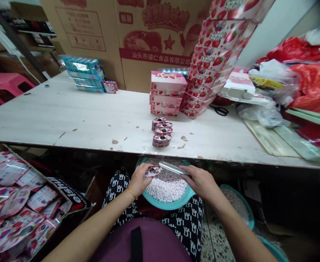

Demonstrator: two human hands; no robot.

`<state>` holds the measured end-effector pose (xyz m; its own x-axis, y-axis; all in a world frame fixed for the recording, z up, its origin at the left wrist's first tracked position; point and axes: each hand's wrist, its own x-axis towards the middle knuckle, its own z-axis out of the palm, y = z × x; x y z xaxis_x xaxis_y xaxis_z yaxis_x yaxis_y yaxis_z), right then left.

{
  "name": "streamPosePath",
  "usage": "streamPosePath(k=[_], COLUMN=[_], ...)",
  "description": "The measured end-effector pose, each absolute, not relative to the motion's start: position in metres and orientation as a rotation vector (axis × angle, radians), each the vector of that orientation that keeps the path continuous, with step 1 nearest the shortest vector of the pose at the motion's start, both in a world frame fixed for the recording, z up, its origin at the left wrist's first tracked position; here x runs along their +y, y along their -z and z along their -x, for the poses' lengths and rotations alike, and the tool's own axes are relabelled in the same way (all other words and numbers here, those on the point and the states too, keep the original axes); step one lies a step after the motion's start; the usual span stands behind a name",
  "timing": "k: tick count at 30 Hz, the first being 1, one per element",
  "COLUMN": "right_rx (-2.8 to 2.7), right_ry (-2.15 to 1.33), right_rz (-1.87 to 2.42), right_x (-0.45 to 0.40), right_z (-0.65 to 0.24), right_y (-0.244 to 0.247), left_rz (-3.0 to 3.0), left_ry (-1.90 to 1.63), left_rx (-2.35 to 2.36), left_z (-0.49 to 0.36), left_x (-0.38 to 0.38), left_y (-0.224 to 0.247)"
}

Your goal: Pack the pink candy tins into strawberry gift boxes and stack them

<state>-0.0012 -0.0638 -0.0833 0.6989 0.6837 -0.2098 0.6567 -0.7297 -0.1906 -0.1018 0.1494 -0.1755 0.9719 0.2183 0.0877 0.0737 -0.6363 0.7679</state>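
Observation:
My left hand is closed around a small strawberry-print candy container with a dark hole in its top. In my right hand is a shiny metal scoop or tube, its far end close to the container; its exact kind is unclear. Both hands are over a teal basin in my lap, which holds many small white and pinkish candies. On the table in front stand several like containers in a short row, dark holes facing up.
Ahead is the white table, its front edge just beyond the basin. Strawberry-print boxes are stacked beside scissors. A carton of flat packs stands at left. Another teal basin is low at right. Blue packs lie at the back.

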Motion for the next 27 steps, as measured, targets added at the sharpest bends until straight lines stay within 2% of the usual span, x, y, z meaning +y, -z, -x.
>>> streamPosePath(k=[3, 6, 11, 16, 20, 23, 25, 27], right_rx=[-0.969, -0.893, -0.835, -0.907, -1.083, -1.226, -1.187, -1.066], right_ry=[-0.289, -0.26, -0.302, -0.49, -0.681, -0.793, -0.847, -0.909], right_rz=[2.668, 2.577, 2.566, 2.818, 3.023, 3.031, 3.009, 2.946], right_x=[-0.093, -0.111, -0.113, -0.098, -0.103, -0.107, -0.099, -0.081], right_z=[-0.005, -0.009, -0.007, -0.004, -0.003, -0.004, -0.003, 0.001], right_y=[0.094, 0.109, 0.131, 0.151, 0.181, 0.222, 0.257, 0.288], left_rz=[-2.214, -2.258, -2.508, -2.492, -2.364, -2.368, -2.4, -2.415], left_ry=[-0.33, -0.396, -0.41, -0.577, -0.894, -0.94, -0.673, -0.175], left_rx=[0.035, -0.082, 0.097, 0.219, 0.429, 0.946, 1.305, 1.417], left_z=[0.079, 0.041, -0.006, 0.0, 0.073, 0.175, 0.253, 0.319], left_x=[0.158, 0.163, 0.165, 0.173, 0.236, 0.305, 0.336, 0.348], left_y=[0.143, 0.129, 0.141, 0.147, 0.152, 0.159, 0.163, 0.166])
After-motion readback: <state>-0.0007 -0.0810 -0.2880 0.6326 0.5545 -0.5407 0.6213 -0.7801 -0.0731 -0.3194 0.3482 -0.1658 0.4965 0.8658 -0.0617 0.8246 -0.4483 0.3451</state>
